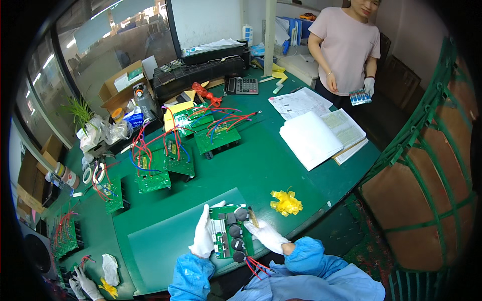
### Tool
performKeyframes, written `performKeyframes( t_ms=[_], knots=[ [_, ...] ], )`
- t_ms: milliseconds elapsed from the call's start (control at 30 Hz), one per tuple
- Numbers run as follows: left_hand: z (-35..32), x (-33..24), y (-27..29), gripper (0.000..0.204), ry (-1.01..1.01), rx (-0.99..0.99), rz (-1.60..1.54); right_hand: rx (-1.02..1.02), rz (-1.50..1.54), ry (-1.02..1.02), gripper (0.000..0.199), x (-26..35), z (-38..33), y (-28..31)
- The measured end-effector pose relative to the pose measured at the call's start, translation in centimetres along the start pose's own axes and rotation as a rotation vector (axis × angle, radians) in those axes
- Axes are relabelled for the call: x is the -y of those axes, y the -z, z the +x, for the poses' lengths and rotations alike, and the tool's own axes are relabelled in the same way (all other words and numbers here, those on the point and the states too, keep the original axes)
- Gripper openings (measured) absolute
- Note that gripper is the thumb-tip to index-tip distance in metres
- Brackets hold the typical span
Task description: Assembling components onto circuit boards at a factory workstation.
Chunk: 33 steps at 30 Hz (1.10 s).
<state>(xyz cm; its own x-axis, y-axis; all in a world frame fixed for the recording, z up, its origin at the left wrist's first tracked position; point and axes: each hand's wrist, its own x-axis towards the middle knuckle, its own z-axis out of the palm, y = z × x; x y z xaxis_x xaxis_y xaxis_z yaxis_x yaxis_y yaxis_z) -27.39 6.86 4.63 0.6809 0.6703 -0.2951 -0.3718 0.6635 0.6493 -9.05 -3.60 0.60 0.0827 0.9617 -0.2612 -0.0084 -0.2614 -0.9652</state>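
A green circuit board [217, 214] with black round components and a silver heatsink is held between my white-gloved hands, over the near part of the green table. My left hand [202, 238] grips its left edge, thumb and fingers around the side. Along the right edge, my right hand [268, 236] is closed on the board. A small brownish strip [253, 217] shows at its fingertips; I cannot tell whether it is part of the board. Red and blue wires [256, 266] hang from the board's near end. A crumpled yellow bunch [286, 202] lies to the right.
Several wired circuit boards [153, 173] stand at the left-middle of the table. Papers [311, 140], a calculator [242, 86] and a red tool [207, 94] lie farther back. Another person's gloved hands [86, 283] are at lower left; a standing person [346, 50] holds a small pack [360, 97].
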Motion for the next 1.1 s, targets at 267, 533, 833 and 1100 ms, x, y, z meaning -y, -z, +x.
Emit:
performKeyframes(
  t_ms=[267, 533, 833, 1100],
  knots=[
    [-0.9, -0.6, 0.9, 0.061, -0.11, -0.099, -0.014, -0.122, -0.465, 0.515, 0.037, -1.5, 2.9, -0.9],
    [-0.9, -1.1, 0.9, 0.061, -0.12, -0.174, -0.006, -0.17, -0.439, 0.529, 0.032, -0.4, 3.0, -1.4],
    [-0.5, -0.5, 0.9, 0.061, -0.122, -0.196, -0.006, -0.185, -0.435, 0.598, 0.03, -1.0, 2.8, -0.9],
    [-0.3, -0.5, 1.3, 0.058, -0.145, -0.141, -0.095, -0.099, -0.333, 0.416, 0.024, 0.5, 2.2, -0.7]
  ],
)
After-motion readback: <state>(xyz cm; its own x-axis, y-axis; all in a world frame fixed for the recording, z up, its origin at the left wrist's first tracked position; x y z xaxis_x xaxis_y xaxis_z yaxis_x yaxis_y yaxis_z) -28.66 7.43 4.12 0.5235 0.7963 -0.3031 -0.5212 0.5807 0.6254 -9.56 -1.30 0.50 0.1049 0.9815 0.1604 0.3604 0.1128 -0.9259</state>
